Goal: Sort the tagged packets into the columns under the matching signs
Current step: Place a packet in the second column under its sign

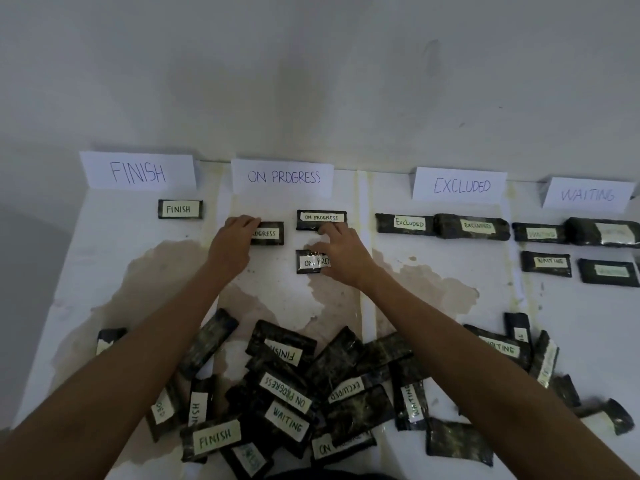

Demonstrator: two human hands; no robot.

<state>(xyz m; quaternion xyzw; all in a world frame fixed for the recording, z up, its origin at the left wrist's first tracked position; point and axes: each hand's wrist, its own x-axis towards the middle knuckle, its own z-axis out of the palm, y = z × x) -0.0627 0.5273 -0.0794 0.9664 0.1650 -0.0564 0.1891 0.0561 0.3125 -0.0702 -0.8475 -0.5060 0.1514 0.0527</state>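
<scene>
Just below the ON PROGRESS sign (282, 177), the left hand (235, 237) curls its grip round the left packet (272, 233). The right hand (343, 252), grip apart, presses the lower packet (309, 263). They look light, soft and glossy, so I'd pinch the short ends.

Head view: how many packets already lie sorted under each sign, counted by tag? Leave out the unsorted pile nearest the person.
FINISH packets: 1
ON PROGRESS packets: 3
EXCLUDED packets: 2
WAITING packets: 4 clearly in view
Total: 10
</scene>
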